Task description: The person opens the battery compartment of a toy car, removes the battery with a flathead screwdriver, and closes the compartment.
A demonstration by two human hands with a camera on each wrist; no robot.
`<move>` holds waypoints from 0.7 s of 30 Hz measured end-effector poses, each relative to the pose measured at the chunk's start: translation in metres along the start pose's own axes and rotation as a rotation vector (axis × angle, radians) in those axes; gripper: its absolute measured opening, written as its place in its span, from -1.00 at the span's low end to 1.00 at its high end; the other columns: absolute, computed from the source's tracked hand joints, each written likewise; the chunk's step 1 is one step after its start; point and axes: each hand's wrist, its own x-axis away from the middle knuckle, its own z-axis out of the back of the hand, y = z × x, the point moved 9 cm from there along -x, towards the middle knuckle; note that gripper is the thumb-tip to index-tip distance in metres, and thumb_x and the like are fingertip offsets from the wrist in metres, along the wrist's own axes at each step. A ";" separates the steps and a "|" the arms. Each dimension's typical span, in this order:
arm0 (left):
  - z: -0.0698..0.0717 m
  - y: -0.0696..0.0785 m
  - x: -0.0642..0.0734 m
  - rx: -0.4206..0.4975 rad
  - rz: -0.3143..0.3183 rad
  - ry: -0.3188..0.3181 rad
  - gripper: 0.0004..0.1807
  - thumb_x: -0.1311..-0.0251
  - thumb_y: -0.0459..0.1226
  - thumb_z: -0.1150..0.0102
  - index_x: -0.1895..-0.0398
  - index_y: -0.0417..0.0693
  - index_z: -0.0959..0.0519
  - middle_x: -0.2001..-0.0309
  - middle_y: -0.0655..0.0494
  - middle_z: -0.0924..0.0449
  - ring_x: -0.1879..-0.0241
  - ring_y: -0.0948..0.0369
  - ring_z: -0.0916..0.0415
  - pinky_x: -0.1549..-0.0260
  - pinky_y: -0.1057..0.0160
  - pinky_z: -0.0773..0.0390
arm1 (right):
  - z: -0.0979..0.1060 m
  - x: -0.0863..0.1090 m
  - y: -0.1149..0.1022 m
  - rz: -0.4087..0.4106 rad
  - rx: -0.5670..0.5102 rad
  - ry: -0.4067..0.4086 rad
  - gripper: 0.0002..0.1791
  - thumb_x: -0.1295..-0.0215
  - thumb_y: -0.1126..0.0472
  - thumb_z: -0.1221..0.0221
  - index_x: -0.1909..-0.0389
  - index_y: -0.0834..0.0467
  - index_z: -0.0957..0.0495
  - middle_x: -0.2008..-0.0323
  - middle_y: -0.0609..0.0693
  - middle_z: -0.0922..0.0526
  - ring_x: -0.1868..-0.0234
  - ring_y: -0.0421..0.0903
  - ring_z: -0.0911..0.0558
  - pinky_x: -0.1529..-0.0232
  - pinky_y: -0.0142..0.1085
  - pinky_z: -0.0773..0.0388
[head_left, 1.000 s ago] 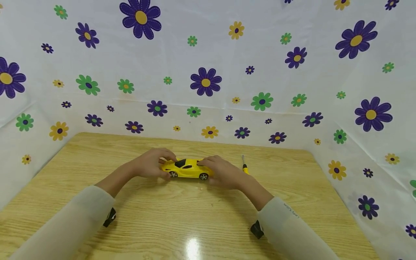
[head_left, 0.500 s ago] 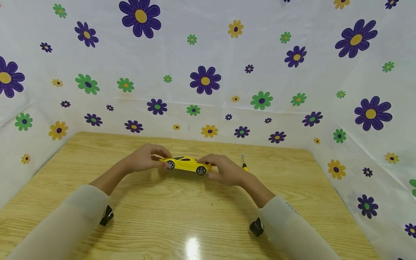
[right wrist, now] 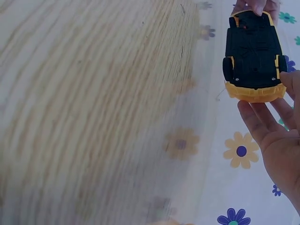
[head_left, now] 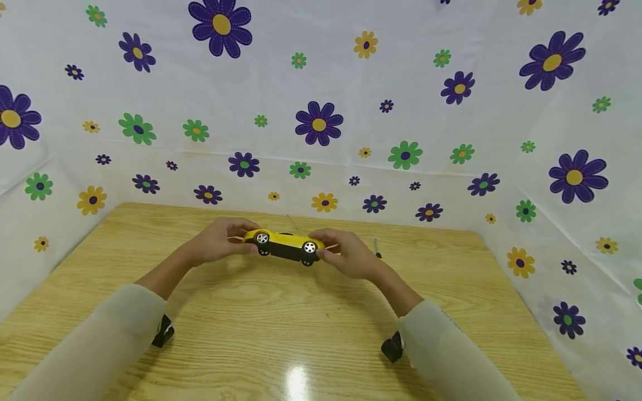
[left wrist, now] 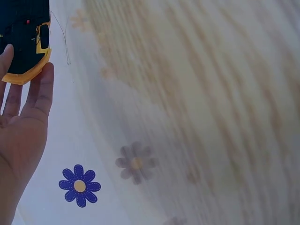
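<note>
Yellow toy car (head_left: 285, 245) up in both hands, and from the head view we see it held off the wooden table (head_left: 281, 323), tipped so its black underside and wheels face us. Our left hand (head_left: 218, 240) grips one end, our right hand (head_left: 351, 255) the other, thumbs on the near side. A thin wire (head_left: 293, 223) sticks up behind the car. Beyond our right wrist lies a screwdriver (head_left: 376, 246), its handle mostly hidden, and flower-printed cloth (head_left: 426, 111) hangs behind the table.

Over to the left wrist, and we get that dark underside at the top corner, cut off by the edge; our left thumb presses on it while the fingers sit behind the yellow rim. The wire dangles alongside.

Now the right wrist: nearly the whole underside shows here. Our right hand grasps the nearer end, thumb at the corner, fingers behind, and our left hand clasps the far end.
</note>
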 end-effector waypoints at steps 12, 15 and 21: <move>0.002 -0.003 -0.001 -0.015 0.025 0.001 -0.47 -0.29 -0.16 -0.41 -0.29 -0.11 -0.59 -0.18 -0.05 -0.63 -0.18 -0.02 -0.55 -0.22 -0.08 -0.58 | 0.000 0.000 0.012 -0.072 -0.083 -0.011 -0.57 -0.56 0.24 -0.12 -0.38 0.18 -0.47 -0.34 0.05 -0.52 -0.23 0.15 -0.61 -0.16 -0.08 -0.66; 0.001 0.001 -0.001 -0.029 0.015 0.002 -0.46 -0.29 -0.12 -0.41 -0.30 -0.10 -0.59 -0.17 -0.05 -0.63 -0.16 -0.02 -0.56 -0.18 -0.06 -0.62 | 0.001 0.001 0.016 -0.092 -0.116 -0.010 -0.58 -0.57 0.23 -0.11 -0.38 0.18 -0.47 -0.35 0.05 -0.52 -0.24 0.14 -0.60 -0.17 -0.08 -0.66; 0.002 0.002 -0.003 -0.057 0.025 0.011 -0.45 -0.29 -0.07 -0.40 -0.31 -0.04 -0.59 -0.12 -0.01 -0.66 -0.11 0.00 -0.59 -0.05 0.06 -0.63 | 0.000 0.002 0.023 -0.123 -0.205 -0.020 -0.56 -0.58 0.23 -0.09 -0.39 0.22 -0.44 -0.35 0.08 -0.51 -0.22 0.11 -0.60 -0.14 -0.11 -0.68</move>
